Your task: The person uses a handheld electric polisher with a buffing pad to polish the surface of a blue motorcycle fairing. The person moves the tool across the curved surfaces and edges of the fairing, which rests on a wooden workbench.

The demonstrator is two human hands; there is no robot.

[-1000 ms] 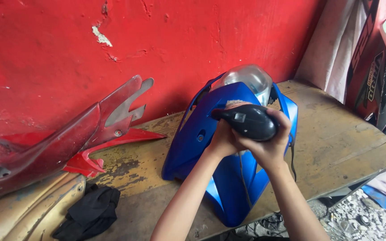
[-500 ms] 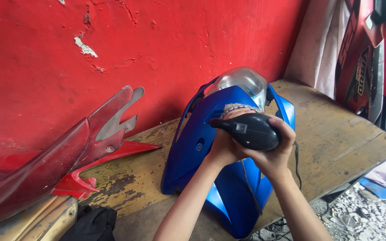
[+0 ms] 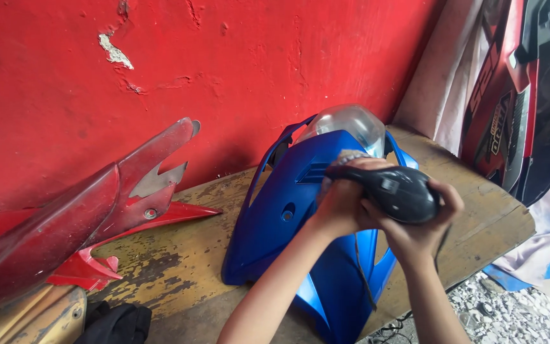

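Both hands are wrapping around a black mirror housing (image 3: pixel 397 193), hiding its underside; the left hand (image 3: pixel 342 207) is closing its grip on the narrow stem end, the right hand (image 3: pixel 423 224) cupping the bulbous end. Its long axis is running left-right above the blue fairing (image 3: pixel 291 216) on the counter (image 3: pixel 173 267).

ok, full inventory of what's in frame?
blue fairing: 1, blue, standing on the bench under the hands
headlight: 1, clear, top of the blue fairing
black tool: 1, black, held in both hands against the blue fairing
red fairing: 1, red, leaning on the wall, left
bench: 1, worn wood
cloth: 1, black, bottom left
panel: 1, red and black, far right
wall: 1, red, chipped
left hand: on the black tool's narrow end
right hand: under the black tool
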